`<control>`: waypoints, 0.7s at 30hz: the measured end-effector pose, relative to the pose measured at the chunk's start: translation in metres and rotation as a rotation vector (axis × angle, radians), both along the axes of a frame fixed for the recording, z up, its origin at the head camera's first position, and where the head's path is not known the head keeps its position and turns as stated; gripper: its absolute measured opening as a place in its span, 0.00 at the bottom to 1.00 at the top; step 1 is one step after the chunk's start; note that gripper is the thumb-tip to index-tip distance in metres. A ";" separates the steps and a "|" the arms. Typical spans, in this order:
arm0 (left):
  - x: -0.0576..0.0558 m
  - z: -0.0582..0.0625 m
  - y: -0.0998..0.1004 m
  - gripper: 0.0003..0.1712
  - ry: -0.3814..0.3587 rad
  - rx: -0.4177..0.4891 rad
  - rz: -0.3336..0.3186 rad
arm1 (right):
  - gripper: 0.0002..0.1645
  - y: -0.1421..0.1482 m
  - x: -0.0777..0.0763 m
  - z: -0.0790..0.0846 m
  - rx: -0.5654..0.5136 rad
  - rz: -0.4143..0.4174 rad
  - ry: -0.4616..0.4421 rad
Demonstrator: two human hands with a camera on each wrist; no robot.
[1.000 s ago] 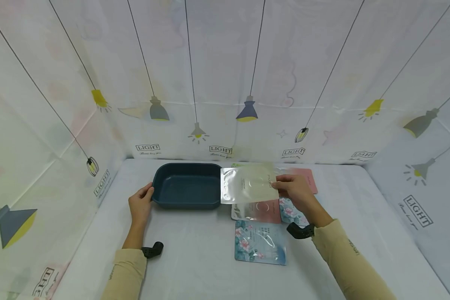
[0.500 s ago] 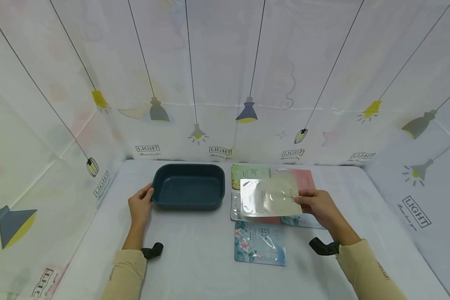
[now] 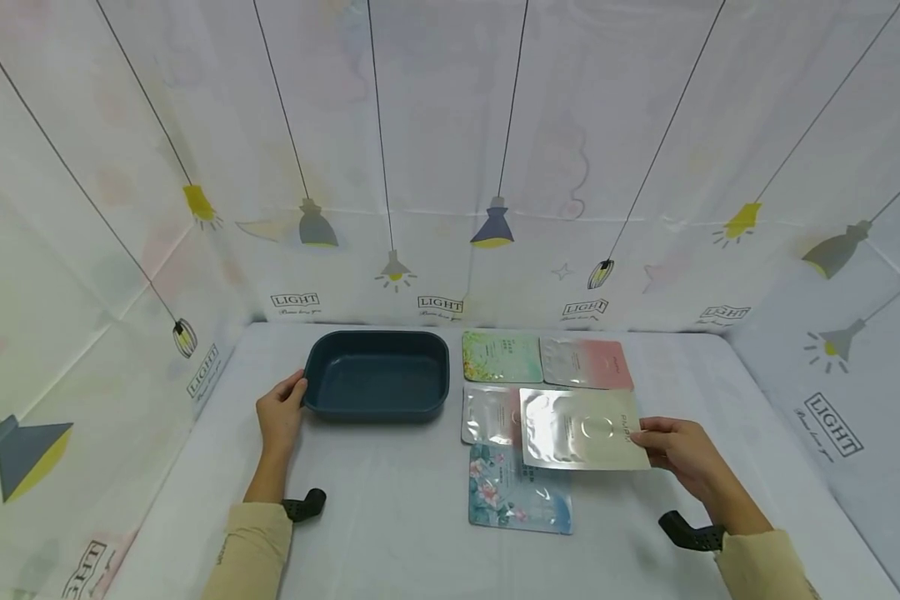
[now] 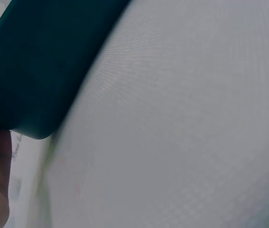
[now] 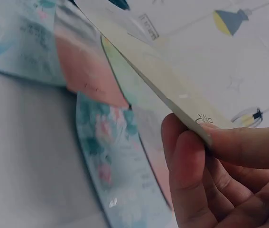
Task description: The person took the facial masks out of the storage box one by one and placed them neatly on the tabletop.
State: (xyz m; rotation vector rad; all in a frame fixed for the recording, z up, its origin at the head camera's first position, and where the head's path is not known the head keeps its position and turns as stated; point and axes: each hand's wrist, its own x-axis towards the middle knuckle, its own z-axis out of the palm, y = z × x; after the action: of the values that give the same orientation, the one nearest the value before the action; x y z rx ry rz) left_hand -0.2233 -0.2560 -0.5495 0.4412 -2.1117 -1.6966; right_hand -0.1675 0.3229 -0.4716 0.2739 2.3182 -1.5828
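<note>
A cream foil face mask sachet [image 3: 581, 429] is pinched at its right end by my right hand [image 3: 682, 458], thumb on top and fingers below. It hovers over other flat sachets; the right wrist view shows it tilted and apart from them. Beneath lie a pink-and-silver sachet [image 3: 489, 414] and a blue floral sachet [image 3: 520, 492]. A second blue floral sachet [image 5: 120, 180] shows in the right wrist view but is hidden in the head view. My left hand [image 3: 279, 412] holds the left end of a dark teal rectangular tub [image 3: 375, 415], whose visible inside holds nothing.
Behind the held sachet lie a green sachet [image 3: 501, 357] and another pink-and-silver sachet [image 3: 587, 363], side by side. A white cloth covers the table [image 3: 390, 517]. Lamp-printed fabric walls [image 3: 435, 150] rise at the back and both sides.
My right hand has carried the cream sachet rightward and toward me, from beside the tub's right edge to over the nearer sachets. The left hand and tub have stayed put.
</note>
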 end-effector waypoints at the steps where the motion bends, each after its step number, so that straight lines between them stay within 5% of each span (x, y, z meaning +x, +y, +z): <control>1: 0.000 0.000 0.000 0.21 0.000 -0.002 0.002 | 0.34 0.004 0.002 -0.003 0.008 0.002 -0.009; 21: 0.000 -0.001 0.000 0.21 0.017 -0.012 0.007 | 0.31 0.045 0.030 -0.038 -0.010 -0.023 -0.188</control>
State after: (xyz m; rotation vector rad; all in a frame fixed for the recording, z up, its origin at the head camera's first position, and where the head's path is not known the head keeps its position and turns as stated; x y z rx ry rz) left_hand -0.2234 -0.2560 -0.5507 0.4291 -2.1050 -1.6772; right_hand -0.1371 0.3680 -0.5094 0.4295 2.1710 -1.5091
